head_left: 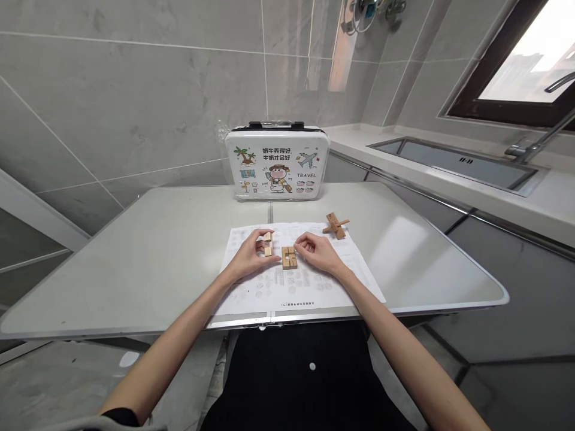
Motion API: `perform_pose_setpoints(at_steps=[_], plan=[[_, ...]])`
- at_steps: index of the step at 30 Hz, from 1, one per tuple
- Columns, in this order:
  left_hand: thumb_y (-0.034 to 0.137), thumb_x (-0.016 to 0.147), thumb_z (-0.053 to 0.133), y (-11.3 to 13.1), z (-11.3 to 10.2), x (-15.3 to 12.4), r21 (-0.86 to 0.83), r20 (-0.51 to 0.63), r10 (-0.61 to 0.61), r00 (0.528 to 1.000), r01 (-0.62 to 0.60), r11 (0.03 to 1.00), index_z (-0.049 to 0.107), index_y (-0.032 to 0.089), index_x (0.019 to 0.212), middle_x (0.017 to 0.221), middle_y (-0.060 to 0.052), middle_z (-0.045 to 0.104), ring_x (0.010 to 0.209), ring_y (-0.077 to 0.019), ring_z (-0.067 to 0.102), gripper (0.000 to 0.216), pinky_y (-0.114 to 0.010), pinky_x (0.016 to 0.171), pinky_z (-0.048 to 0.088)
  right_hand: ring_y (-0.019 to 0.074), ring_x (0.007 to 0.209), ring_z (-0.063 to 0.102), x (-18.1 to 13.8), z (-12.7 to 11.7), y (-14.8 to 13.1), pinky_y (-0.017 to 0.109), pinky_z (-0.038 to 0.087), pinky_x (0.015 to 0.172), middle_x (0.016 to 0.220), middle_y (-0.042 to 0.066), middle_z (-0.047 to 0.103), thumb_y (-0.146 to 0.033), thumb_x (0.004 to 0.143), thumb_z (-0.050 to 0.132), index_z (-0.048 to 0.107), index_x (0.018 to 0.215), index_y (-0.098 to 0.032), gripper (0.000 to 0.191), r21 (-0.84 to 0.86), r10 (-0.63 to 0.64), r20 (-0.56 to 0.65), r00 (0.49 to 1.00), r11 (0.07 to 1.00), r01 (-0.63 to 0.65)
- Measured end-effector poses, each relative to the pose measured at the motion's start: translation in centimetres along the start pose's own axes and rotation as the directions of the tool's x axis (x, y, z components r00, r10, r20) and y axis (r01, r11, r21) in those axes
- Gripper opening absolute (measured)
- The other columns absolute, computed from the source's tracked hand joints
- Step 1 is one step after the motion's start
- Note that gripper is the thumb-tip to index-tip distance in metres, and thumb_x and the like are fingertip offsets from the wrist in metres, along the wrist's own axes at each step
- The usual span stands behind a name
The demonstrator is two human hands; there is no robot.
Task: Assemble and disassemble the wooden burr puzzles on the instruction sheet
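Note:
My left hand (pixel 250 255) is curled around a pale, notched wooden puzzle piece (pixel 268 251), with the index finger above it and the thumb below. Just to its right, a square group of brown wooden puzzle pieces (pixel 286 264) lies on a printed sheet (pixel 332 291), with a small gap in its middle. My right hand (pixel 318 251) is at the upper right corner of this group. Its fingers are bent together in a pinch, and whatever they hold is too small to make out. Farther right, crossed wooden pieces (pixel 336 226) rest at the sheet's edge.
The sheet lies on a pale folding table (pixel 135 251) with a seam down its middle. A white cartoon-printed case (pixel 251 173) stands upright at the back against the tiled wall. On the right are a counter with a sink (pixel 453 161) and a faucet (pixel 525 149).

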State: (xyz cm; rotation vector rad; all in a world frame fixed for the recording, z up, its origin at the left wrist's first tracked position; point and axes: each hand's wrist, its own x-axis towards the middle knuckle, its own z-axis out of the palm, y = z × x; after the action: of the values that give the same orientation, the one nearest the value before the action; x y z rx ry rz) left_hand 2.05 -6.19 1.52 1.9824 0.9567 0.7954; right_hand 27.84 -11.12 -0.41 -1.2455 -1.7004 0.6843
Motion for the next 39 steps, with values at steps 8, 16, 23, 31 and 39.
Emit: perform_pose_setpoints(at_steps=[8, 16, 23, 31, 39], plan=[[0.053, 0.071, 0.094, 0.5, 0.3, -0.2, 0.051, -0.028, 0.02, 0.999, -0.018, 0.999, 0.06, 0.022, 0.132, 0.092, 0.001, 0.058, 0.077, -0.0164, 0.057, 0.076, -0.03, 0.073, 0.047, 0.0148, 0.06, 0.051, -0.5, -0.1, -0.3, 0.028, 0.039, 0.059, 0.065, -0.006, 0.059, -0.056, 0.079, 0.087, 0.068, 0.091, -0.023, 0.041, -0.028, -0.014, 0.188, 0.982, 0.999, 0.02], [0.054, 0.071, 0.093, 0.7, 0.4, -0.3, 0.039, -0.05, -0.019, 0.999, 0.021, 0.999, 0.059, 0.021, 0.133, 0.079, 0.006, 0.054, 0.07, -0.0153, 0.053, 0.077, -0.028, 0.067, 0.044, 0.0143, 0.058, 0.048, -0.5, -0.3, 0.3, 0.028, 0.037, 0.057, 0.063, -0.004, 0.058, -0.06, 0.075, 0.09, 0.074, 0.086, -0.021, 0.043, -0.022, -0.002, 0.215, 0.977, 1.0, 0.007], [0.055, 0.077, 0.089, 1.1, 0.5, -0.4, 0.009, -0.04, -0.033, 0.999, 0.033, 0.999, 0.057, 0.022, 0.135, 0.077, 0.006, 0.054, 0.07, -0.0161, 0.055, 0.074, -0.028, 0.066, 0.045, 0.0179, 0.065, 0.063, -0.5, -0.2, 0.6, 0.031, 0.05, 0.062, 0.081, 0.002, 0.076, -0.049, 0.087, 0.083, 0.077, 0.108, -0.023, 0.034, 0.034, -0.08, 0.087, 0.993, 0.996, 0.077], [0.051, 0.078, 0.09, 0.7, 0.4, -0.1, -0.017, -0.052, 0.158, 0.986, -0.159, 0.987, 0.067, 0.029, 0.13, 0.138, -0.008, 0.058, 0.129, -0.0286, 0.06, 0.061, -0.046, 0.111, 0.051, 0.021, 0.081, 0.073, -0.3, 0.0, 0.7, 0.034, 0.058, 0.067, 0.114, 0.007, 0.081, -0.039, 0.101, 0.066, 0.078, 0.123, -0.027, 0.028, -0.083, -0.198, -0.031, 0.98, 0.977, 0.195], [0.048, 0.076, 0.094, 0.9, 0.8, -0.2, -0.012, -0.039, 0.222, 0.974, -0.223, 0.975, 0.066, 0.032, 0.136, 0.15, -0.01, 0.054, 0.145, -0.0317, 0.05, 0.068, -0.051, 0.123, 0.041, 0.021, 0.075, 0.071, -0.3, 0.3, 0.8, 0.036, 0.056, 0.068, 0.109, 0.009, 0.081, -0.043, 0.096, 0.072, 0.077, 0.11, -0.023, 0.025, -0.094, -0.169, -0.098, 0.981, 0.983, 0.16]])
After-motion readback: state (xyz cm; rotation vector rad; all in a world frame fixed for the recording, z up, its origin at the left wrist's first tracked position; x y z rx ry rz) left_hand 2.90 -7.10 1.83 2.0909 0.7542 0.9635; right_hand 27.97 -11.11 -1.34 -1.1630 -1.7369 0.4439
